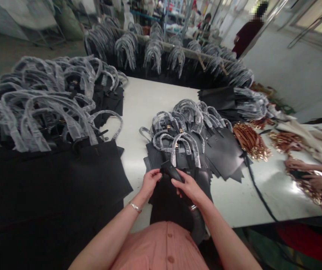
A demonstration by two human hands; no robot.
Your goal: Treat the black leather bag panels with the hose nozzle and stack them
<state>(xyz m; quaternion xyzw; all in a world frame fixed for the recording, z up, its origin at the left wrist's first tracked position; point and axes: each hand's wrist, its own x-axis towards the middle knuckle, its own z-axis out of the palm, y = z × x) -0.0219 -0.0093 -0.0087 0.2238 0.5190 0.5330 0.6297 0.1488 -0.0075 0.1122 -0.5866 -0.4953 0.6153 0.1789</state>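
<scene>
My right hand (185, 184) is wrapped round a dark handheld tool (173, 173), whose exact kind I cannot make out. Close to the tool's front end, my left hand (150, 181) pinches a small dark strap end (162, 171). Both hands are over a black bag panel (165, 197) in front of my body. Just beyond them lies a pile of black panels with plastic-wrapped handles (187, 142). Small gold-coloured metal parts show among these handles.
On the left is a big stack of black bag panels (101, 168) with wrapped handles. Brown straps (250, 142) lie on the white table (138, 93) at right, beside a dark cord (258, 187). Another person's hands (318, 180) handle gold-ended straps. Bags hang on a rack behind.
</scene>
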